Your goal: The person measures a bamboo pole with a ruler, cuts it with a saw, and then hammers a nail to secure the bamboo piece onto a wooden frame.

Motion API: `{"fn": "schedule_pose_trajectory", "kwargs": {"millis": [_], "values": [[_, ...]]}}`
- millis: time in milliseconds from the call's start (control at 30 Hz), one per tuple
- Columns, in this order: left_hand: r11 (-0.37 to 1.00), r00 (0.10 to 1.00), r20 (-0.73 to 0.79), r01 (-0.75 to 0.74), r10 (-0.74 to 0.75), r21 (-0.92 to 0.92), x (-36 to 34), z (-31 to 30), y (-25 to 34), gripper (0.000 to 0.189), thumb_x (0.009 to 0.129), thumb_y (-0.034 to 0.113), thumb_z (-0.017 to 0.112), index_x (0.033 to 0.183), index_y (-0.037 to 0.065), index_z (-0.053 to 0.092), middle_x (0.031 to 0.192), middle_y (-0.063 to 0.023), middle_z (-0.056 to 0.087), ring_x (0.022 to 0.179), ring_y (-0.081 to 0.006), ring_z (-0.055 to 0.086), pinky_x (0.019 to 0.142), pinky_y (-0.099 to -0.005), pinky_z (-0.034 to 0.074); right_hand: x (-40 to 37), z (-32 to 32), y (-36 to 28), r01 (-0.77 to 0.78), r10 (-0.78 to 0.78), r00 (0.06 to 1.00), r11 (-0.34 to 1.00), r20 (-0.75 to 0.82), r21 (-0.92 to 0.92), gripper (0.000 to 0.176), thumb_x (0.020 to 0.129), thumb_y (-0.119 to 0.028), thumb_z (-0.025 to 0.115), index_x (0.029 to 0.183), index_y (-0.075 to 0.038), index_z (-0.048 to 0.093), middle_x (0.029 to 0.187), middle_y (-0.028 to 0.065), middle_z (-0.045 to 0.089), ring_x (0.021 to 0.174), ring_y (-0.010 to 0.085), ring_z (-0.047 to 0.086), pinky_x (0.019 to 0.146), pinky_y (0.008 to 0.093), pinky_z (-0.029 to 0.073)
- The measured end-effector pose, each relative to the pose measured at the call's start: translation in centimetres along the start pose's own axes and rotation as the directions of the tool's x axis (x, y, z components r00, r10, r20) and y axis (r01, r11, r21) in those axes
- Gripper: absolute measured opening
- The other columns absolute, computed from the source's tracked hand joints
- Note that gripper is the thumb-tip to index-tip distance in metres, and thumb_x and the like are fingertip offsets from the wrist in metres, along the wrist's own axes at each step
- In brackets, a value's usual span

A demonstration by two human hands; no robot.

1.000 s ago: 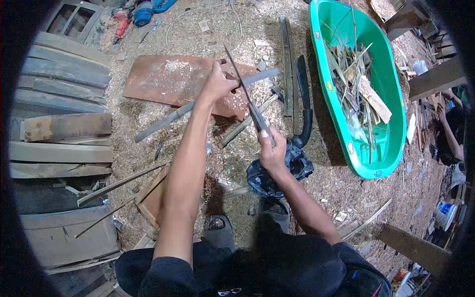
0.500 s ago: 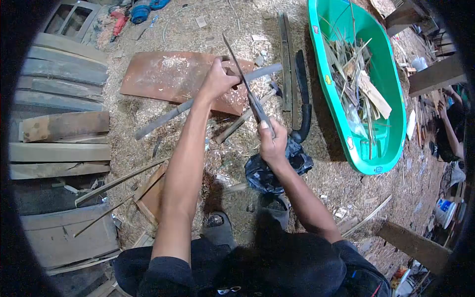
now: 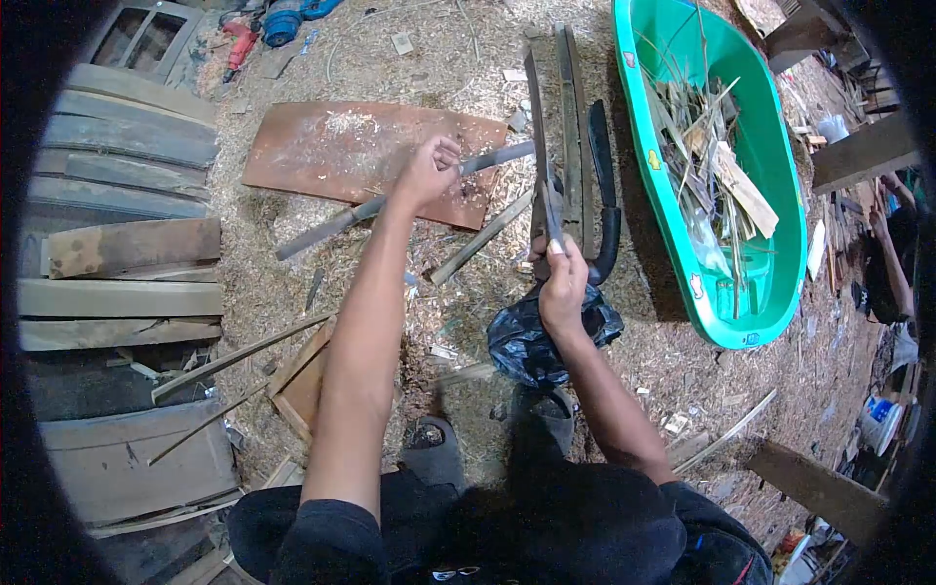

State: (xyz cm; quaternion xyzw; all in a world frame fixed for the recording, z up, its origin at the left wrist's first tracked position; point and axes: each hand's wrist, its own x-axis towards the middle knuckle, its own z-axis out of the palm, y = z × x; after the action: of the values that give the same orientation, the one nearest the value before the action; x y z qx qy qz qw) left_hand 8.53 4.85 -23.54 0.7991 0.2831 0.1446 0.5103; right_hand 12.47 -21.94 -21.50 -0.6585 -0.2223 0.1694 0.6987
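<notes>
My left hand [image 3: 426,174] is curled with its fingers closed, over the reddish-brown board [image 3: 312,156]. A long grey strip [image 3: 336,234] runs slantwise past this hand and across the board's edge. Whether the fingers grip the strip or anything else is hidden. My right hand [image 3: 563,292] is wrapped round the lower end of a long-bladed tool [image 3: 538,117], its blade pointing away from me and seen nearly edge-on. Below that hand lies a crumpled black plastic bag [image 3: 526,341]. A black-handled machete [image 3: 599,156] lies just to the right, beside long narrow wood strips [image 3: 568,107].
A green plastic tub [image 3: 629,127] with wood scraps stands at right. Planks [image 3: 127,297] line the left side. A hammer handle [image 3: 480,237] and wood shavings lie on the floor. A red power drill [image 3: 239,49] is at upper left. Another person's arm [image 3: 892,244] shows at far right.
My right hand has swung the blade rightward, away from my left hand, from a leftward slant to nearly straight. My left fingers have curled tighter, and the grey strip's right end has shifted slightly left.
</notes>
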Motion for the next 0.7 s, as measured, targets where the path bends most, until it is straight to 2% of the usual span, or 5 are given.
{"fn": "schedule_pose_trajectory", "kwargs": {"millis": [133,233,367,533,700], "values": [[0.984,0.989,-0.032,-0.139,0.143,0.115,0.4,1.3,-3.4,0.021,0.08,0.005,0.066,0.1,0.006,0.065,0.09,-0.0088,0.067,0.084,-0.023,0.065,0.076,-0.0375,0.052,-0.7,-0.7,1.7,-0.163,0.163,0.987,0.985,0.016,0.052,0.026,0.095,-0.022,0.039,0.083,-0.004,0.054,0.071,-0.0009,0.049,0.062,0.0075,0.04,0.056,0.0252,0.031],[0.803,0.908,-0.12,-0.285,0.401,0.524,-1.5,1.8,-1.8,0.021,0.078,0.009,0.067,0.099,0.008,0.067,0.098,-0.0098,0.064,0.098,-0.0298,0.06,0.088,-0.0433,0.046,-0.6,-0.7,1.4,-0.191,0.191,0.982,0.98,0.001,0.06,0.024,0.093,-0.02,0.038,0.082,-0.004,0.053,0.071,-0.0015,0.047,0.062,0.0077,0.039,0.057,0.0256,0.031],[0.817,0.894,-0.206,-0.242,0.398,0.524,-2.6,2.7,-2.1,0.024,0.076,0.011,0.069,0.1,0.01,0.07,0.101,-0.0097,0.063,0.105,-0.0318,0.055,0.095,-0.045,0.041,-0.9,-0.8,3.7,-0.123,0.124,0.992,0.99,-0.015,0.072,0.024,0.095,-0.02,0.041,0.083,-0.004,0.053,0.071,-0.001,0.047,0.063,0.008,0.041,0.057,0.0253,0.033],[0.829,0.889,-0.262,-0.196,0.375,0.523,-1.4,2.9,-2.6,0.024,0.076,0.01,0.069,0.101,0.009,0.071,0.103,-0.0092,0.063,0.105,-0.0318,0.055,0.094,-0.044,0.042,-0.8,-0.6,4.4,-0.187,0.188,0.982,0.979,-0.009,0.077,0.03,0.101,-0.025,0.047,0.081,-0.004,0.054,0.068,-0.0012,0.047,0.06,0.007,0.041,0.055,0.0238,0.033],[0.778,0.867,-0.195,-0.286,0.459,0.56,2.3,2.3,-1.6,0.024,0.077,0.007,0.068,0.101,0.008,0.071,0.104,-0.009,0.064,0.105,-0.0309,0.055,0.094,-0.0425,0.043,1.3,0.5,4.6,-0.189,0.189,0.982,0.982,-0.002,0.023,0.03,0.099,-0.023,0.049,0.077,-0.004,0.055,0.063,-0.0043,0.045,0.057,0.0053,0.04,0.051,0.0252,0.032]]}}
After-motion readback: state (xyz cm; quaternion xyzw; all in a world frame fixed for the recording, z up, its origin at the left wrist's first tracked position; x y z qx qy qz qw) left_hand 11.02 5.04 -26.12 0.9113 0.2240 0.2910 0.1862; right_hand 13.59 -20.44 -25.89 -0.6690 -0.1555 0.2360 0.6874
